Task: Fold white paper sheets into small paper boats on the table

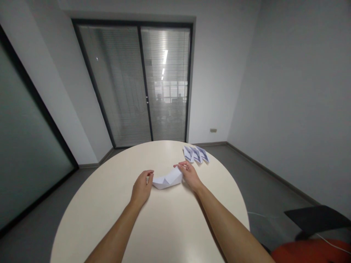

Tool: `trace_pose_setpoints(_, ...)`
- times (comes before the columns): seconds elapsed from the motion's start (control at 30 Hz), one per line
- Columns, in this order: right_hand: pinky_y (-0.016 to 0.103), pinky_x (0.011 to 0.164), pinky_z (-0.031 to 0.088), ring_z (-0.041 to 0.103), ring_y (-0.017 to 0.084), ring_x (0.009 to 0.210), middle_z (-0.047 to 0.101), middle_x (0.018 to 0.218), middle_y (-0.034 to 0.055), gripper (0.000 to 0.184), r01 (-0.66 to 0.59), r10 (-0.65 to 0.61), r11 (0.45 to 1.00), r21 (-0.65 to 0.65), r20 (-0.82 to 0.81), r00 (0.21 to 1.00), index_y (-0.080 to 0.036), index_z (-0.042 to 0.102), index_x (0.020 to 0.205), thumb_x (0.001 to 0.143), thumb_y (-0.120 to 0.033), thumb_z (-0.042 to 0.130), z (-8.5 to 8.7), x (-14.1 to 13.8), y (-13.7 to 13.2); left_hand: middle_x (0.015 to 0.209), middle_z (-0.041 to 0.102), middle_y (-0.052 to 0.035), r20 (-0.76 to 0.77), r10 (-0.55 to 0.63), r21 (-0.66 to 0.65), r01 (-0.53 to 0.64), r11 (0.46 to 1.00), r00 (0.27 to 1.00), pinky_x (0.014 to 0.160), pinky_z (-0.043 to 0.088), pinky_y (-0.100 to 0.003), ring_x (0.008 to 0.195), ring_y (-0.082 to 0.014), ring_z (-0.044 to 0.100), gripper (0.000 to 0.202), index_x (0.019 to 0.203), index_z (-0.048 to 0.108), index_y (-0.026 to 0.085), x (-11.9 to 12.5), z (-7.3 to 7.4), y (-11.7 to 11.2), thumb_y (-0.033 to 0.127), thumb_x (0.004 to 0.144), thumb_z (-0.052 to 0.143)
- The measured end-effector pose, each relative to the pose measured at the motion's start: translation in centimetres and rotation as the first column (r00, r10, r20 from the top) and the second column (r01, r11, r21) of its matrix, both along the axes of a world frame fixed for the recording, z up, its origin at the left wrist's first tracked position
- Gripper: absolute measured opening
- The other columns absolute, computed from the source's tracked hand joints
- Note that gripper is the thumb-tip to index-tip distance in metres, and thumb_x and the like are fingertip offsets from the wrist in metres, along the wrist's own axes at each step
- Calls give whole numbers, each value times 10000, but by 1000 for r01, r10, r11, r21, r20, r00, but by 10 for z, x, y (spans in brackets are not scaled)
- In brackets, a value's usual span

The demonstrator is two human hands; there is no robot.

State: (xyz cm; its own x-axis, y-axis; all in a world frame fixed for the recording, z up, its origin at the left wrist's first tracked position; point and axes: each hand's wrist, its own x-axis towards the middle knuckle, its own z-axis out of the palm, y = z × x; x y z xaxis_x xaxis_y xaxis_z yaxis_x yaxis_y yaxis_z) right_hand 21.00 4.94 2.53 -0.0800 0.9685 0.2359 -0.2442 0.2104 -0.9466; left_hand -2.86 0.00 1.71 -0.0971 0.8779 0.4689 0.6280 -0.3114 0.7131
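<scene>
A white folded paper boat [168,179] lies on the round cream table [109,204], stretched between my two hands. My left hand [142,189] pinches the boat's left end with its fingers curled. At the right end my right hand [189,174] grips the paper with closed fingers. Both forearms reach in from the bottom of the view.
Three finished folded paper boats [196,154] sit in a row near the table's far right edge. A glass door with blinds [137,84] stands behind the table. A black chair part [315,217] and something red [312,252] are at the bottom right.
</scene>
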Motion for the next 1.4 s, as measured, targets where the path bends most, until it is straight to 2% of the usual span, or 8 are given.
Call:
trace_pose_setpoints(0.2,323,625,493,660,211,719,763,1043,95,522,128,-129,992,23,26,991,-237,562,984,743,-673,715,4,1,-1,950,746,-66,-223,-95,-43,87,995,970,866,505,-364,934,-242,668,303,898,724,244,3,13,-12,399,954,469)
trace_pose_setpoints(0.47,283,560,445,608,165,607,775,1001,62,488,117,-113,993,30,-95,989,-252,521,964,732,-605,766,4,0,1,979,752,-61,-229,-256,-101,239,966,939,834,503,-321,916,-227,676,313,941,754,256,0,21,-18,397,963,476)
trace_pose_setpoints(0.63,301,593,460,625,180,632,775,1017,67,516,120,-117,992,32,-81,990,-254,520,966,719,-638,759,5,3,3,995,737,-60,-227,-285,-46,282,958,931,858,504,-324,933,-221,670,239,913,738,248,2,19,-18,359,940,527)
trace_pose_setpoints(0.8,329,691,496,667,214,752,766,1059,83,511,141,-136,988,56,-96,986,-248,538,984,730,-634,756,3,6,7,1174,690,-87,-95,-221,43,226,973,971,945,491,-352,1107,-233,627,272,942,681,233,4,18,-16,358,979,443)
trace_pose_setpoints(0.97,342,735,503,677,224,798,765,1066,99,518,148,-144,987,54,-76,987,-234,575,1039,751,-629,745,1,7,7,1090,713,-87,108,-200,33,197,980,974,806,513,-312,995,-229,652,276,962,682,216,8,20,-16,417,954,493)
trace_pose_setpoints(1.1,361,780,511,692,242,852,763,1078,115,545,128,-127,991,33,-41,991,-215,611,1080,754,-631,746,-2,7,8,1038,730,-83,257,-165,53,157,986,952,884,511,-341,987,-234,660,324,999,690,204,10,22,-13,469,938,514)
trace_pose_setpoints(1.23,363,836,506,690,245,933,759,1116,116,544,101,-100,995,11,-50,994,-204,665,1086,747,-618,762,-4,8,8,1056,734,-91,419,-144,44,138,989,897,929,507,-361,1013,-237,659,374,977,674,195,12,19,-8,538,923,534)
trace_pose_setpoints(1.4,364,866,503,665,257,1021,742,1161,110,520,86,-87,996,-23,-33,996,-200,713,1045,735,-614,763,-3,12,6,1240,702,-123,632,-142,-12,193,981,762,873,531,-336,1067,-227,655,420,936,596,200,9,10,-1,615,894,552)
